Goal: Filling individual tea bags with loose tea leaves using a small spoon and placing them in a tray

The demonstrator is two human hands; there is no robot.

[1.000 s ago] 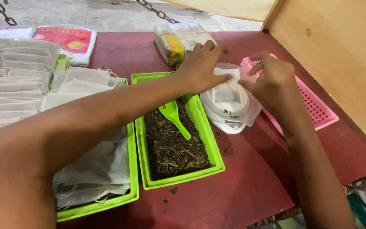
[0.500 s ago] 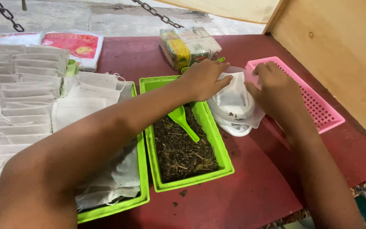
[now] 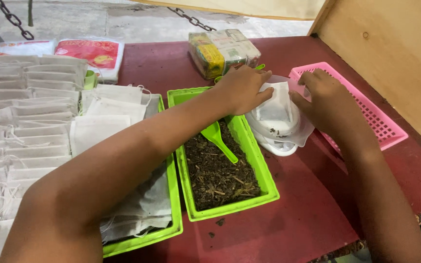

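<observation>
left hand (image 3: 243,87) and right hand (image 3: 323,97) both pinched on a white filter bag (image 3: 279,108), held over a white bowl (image 3: 276,141) just right of the green tray (image 3: 259,165) of dried leaves (image 3: 220,175); green scoop (image 3: 218,139) inside that tray; pink basket (image 3: 376,114) further right on the red worktop (image 3: 298,214).

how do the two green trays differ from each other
The green tray of dried leaves holds dark loose leaves and a green scoop; the green tray of white bags holds pale fabric pouches. The leaf tray lies nearer both hands, while the bag tray is partly covered by the left arm. Both are rectangular, bright green, side by side.
</observation>
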